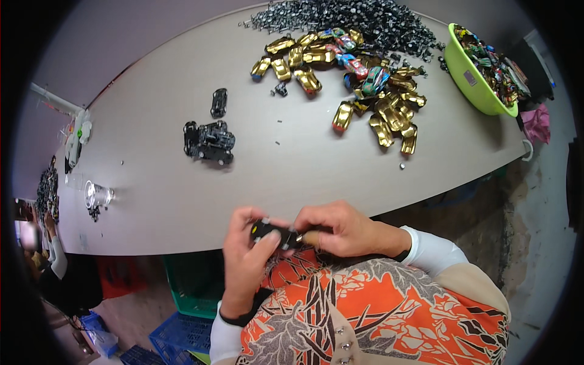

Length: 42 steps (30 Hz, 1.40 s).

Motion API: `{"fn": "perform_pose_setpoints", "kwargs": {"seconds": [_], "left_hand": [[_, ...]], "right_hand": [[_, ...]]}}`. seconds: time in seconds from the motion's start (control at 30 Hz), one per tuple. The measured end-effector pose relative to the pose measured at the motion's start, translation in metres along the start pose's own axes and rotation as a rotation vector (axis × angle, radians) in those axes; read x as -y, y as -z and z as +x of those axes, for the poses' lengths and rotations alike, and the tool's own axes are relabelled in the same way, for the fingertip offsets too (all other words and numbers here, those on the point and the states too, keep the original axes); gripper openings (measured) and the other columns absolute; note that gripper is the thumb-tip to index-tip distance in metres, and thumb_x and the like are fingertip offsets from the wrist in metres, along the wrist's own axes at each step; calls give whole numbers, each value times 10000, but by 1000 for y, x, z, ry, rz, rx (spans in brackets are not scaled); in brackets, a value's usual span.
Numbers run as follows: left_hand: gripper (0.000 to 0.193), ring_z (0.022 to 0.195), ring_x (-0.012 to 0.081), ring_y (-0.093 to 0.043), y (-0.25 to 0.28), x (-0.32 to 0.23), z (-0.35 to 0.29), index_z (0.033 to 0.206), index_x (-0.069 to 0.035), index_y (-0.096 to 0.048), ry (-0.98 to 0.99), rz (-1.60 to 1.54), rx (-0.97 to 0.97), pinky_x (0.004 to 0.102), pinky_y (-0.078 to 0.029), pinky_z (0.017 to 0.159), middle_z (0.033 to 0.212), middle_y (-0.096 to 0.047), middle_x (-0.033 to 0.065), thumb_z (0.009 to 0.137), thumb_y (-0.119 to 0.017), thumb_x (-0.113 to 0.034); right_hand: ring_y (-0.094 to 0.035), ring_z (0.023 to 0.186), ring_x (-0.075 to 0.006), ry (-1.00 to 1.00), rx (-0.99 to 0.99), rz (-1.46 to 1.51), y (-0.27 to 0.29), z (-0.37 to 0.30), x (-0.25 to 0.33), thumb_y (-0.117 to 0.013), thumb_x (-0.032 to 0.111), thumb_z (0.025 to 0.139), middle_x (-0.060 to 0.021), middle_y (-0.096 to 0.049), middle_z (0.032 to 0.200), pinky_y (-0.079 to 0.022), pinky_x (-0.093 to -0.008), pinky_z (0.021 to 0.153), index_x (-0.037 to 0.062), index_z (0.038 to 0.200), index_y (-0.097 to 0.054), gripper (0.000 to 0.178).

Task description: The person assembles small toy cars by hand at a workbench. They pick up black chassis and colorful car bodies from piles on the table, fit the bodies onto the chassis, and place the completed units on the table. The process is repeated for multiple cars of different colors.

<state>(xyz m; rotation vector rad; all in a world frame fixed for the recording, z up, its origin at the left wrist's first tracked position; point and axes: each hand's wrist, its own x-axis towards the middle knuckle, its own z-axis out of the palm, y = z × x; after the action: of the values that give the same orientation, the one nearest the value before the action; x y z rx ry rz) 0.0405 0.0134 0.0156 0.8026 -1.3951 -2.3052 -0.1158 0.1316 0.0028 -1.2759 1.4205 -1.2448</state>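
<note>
At the table's near edge my left hand is closed around a black toy car chassis, which shows a yellow spot and pale wheels. My right hand meets it at its right end, thumb and fingers pinched together. A small shiny bit shows at those fingertips, too small to name. Farther off on the left lies a small pile of black car chassis, with a single black chassis just beyond it. Gold toy car bodies are heaped at the far right, some multicoloured bodies among them.
Loose small wheels and axles form a big heap at the back. A green basin full of toy car bodies stands at the right edge. On the left are a clear cup and another person's arm. Crates sit below the table.
</note>
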Motion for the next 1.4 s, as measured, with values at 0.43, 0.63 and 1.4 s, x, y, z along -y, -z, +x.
{"fn": "perform_pose_setpoints", "kwargs": {"seconds": [0.43, 0.63, 1.4], "left_hand": [[293, 582, 207, -606, 119, -12, -68, 978, 30, -600, -78, 1176, -353, 295, -464, 567, 708, -637, 139, 721, -692, -76], [183, 780, 211, -644, 73, -59, 26, 942, 33, -634, -623, 1222, -270, 300, -487, 718, 855, -668, 142, 773, -626, -37], [239, 656, 145, -630, 9, -46, 137, 906, 19, -554, -245, 900, -84, 252, -508, 561, 848, -618, 102, 688, -651, 13]], "right_hand": [[-548, 633, -303, 101, -466, -961, 85, 48, -30, -569, -39, 688, -109, -527, 719, -441, -371, 556, 33, 765, -528, 112], [-467, 523, -28, -117, -440, 393, 66, 45, -11, -664, 5, 753, -5, -572, 663, -330, -184, 428, 45, 736, -540, 132], [-581, 642, -258, 34, -340, -1037, 61, 52, -22, -614, 14, 685, -125, -555, 824, -477, -358, 612, 25, 910, -547, 235]]}}
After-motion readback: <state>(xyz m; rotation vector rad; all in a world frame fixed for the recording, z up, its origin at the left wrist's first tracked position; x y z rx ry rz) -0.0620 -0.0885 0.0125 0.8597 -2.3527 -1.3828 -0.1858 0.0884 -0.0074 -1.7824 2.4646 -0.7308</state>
